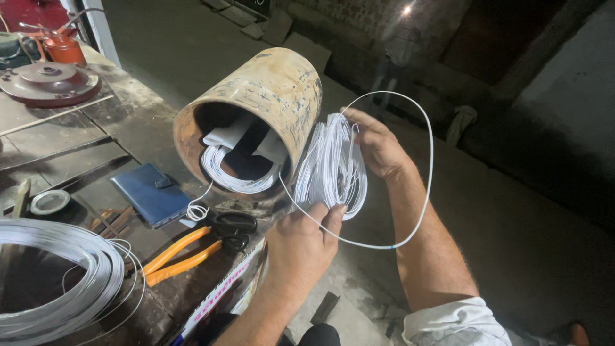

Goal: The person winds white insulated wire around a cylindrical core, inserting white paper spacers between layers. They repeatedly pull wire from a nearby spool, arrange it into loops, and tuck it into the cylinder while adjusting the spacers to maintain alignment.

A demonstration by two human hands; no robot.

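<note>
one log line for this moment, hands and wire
left hand: grips white wire bundle from below | right hand: holds bundle's far side | rusty cylinder: on its side on bench, wire coil inside

dark concrete floor (192, 38) | worn wooden workbench (77, 147) | dim room, one small light (406, 9)

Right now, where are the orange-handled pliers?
In the head view, the orange-handled pliers lie at lower left on the workbench, beside the black scissors, between the big wire coil and the left hand.
</note>
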